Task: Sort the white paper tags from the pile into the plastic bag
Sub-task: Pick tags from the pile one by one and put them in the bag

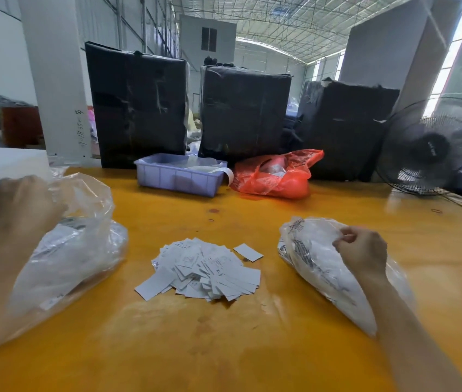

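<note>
A pile of white paper tags (204, 268) lies on the yellow table (252, 335) in front of me, with one loose tag (248, 252) just to its right. At the left, a clear plastic bag (74, 250) holds white tags; my left hand (17, 203), blurred, grips its upper edge with curled fingers. At the right lies a second clear printed bag (314, 258) filled with tags. My right hand (361, 250) pinches that bag's top.
A lilac plastic bin (179, 176) and a red plastic bag (278, 174) sit at the table's far side before three black wrapped bales (244, 111). A black fan (433, 148) stands at the far right. A white pillar (54, 80) rises at left.
</note>
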Demonstrator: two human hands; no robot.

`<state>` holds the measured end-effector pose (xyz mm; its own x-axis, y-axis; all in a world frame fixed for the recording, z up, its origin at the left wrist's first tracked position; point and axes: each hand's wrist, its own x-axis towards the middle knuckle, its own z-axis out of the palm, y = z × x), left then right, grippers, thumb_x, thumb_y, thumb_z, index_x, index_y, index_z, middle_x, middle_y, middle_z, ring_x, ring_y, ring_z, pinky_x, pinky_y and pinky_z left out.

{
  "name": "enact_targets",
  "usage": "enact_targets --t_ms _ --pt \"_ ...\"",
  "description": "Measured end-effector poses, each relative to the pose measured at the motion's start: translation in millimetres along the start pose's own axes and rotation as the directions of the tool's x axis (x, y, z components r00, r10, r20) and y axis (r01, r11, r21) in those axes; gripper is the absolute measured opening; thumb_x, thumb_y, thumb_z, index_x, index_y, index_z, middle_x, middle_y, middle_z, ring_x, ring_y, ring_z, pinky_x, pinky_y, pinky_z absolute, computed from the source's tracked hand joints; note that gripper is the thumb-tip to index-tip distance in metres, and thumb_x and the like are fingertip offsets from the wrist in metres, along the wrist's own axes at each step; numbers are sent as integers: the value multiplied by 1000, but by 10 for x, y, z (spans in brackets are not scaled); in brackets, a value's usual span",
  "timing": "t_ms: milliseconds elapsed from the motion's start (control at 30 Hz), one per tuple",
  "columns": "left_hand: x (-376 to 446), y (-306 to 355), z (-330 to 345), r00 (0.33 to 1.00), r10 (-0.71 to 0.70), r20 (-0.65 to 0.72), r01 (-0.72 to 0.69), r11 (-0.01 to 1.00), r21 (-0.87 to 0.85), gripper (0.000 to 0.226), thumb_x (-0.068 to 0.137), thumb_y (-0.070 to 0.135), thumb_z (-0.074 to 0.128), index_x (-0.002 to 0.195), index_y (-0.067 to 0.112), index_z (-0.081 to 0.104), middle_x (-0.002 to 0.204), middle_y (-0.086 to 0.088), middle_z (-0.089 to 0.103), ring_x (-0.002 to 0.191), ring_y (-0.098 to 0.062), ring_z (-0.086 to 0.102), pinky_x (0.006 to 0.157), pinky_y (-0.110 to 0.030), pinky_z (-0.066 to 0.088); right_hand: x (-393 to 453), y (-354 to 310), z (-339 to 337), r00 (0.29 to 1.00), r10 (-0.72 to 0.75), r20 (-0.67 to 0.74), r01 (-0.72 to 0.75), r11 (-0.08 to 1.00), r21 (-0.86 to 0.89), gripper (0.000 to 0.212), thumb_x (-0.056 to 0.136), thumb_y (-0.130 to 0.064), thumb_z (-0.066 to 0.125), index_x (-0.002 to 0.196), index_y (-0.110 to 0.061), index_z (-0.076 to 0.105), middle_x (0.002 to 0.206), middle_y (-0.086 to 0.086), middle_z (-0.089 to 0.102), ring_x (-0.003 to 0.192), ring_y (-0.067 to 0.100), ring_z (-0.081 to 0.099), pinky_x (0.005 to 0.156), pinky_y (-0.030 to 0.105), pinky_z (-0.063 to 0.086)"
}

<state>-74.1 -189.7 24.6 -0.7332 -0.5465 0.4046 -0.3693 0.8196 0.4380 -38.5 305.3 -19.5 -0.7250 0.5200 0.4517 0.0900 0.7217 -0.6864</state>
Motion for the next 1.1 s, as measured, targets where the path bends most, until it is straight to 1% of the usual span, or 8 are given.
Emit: enact_targets --t_ms 100,200,267,333,433,667,933,1100 --pt "-252 342 -80 980 121 -158 -124 992 -11 40 84 24 67 114 -1 59 105 -28 58 95 -46 54 79 -48 49 -79 -241 -8 996 36 83 -71 883 464 37 75 3 73 111 4 61 83 12 69 80 25 65 74 30 52" --pt "-714 767 -171 936 346 -61 -344 871 -351 38 86 24 68 118 6 60 107 -14 64 96 -30 59 74 -36 46 -278 -585 44 940 -32 340 -248 621 743 42 70 -1 76 108 -5 59 77 5 69 71 16 66 67 24 50" --pt "-985 987 -185 877 433 209 -228 757 -612 36 83 36 67 109 11 63 98 -1 66 90 -18 62 70 -27 48 -441 -770 124 871 -119 476 -328 581 745 42 65 -6 77 103 -11 60 75 4 70 70 13 68 64 22 49" --pt "-1218 1137 -158 703 528 477 2 669 -743 45 73 49 63 100 13 65 93 0 71 85 -13 66 67 -23 51 -610 -909 225 806 -188 561 -364 591 720 42 66 -3 76 104 -12 60 72 5 70 67 13 68 59 20 49" --pt "-1470 1258 42 531 604 594 167 613 -772 53 61 54 66 95 13 68 90 1 74 81 -9 68 64 -20 52 -827 -1017 367 745 -233 625 -377 626 683 41 70 2 75 105 -9 58 66 2 68 63 15 65 58 21 49" --pt "-1659 1293 422 705 387 594 451 402 -797 11 77 19 74 79 8 72 72 -3 71 64 -10 64 54 -16 48 -1026 -1041 479 676 -285 679 -385 649 656 36 73 4 74 102 -9 57 68 5 69 59 14 65 56 22 50" --pt "-1605 1189 442 684 407 606 428 449 -785 22 58 26 80 62 8 67 59 -7 62 51 -13 49 49 -20 41 -972 -994 475 626 -235 744 -442 679 586 44 63 -31 76 100 -8 66 80 4 71 71 15 64 65 26 50" --pt "-1581 1156 491 615 493 615 316 561 -765 21 59 21 84 59 9 66 55 -4 62 46 -8 50 47 -19 42 -955 -969 482 608 -229 760 -437 703 561 21 70 -32 74 82 -15 69 78 2 67 77 13 60 70 27 47"
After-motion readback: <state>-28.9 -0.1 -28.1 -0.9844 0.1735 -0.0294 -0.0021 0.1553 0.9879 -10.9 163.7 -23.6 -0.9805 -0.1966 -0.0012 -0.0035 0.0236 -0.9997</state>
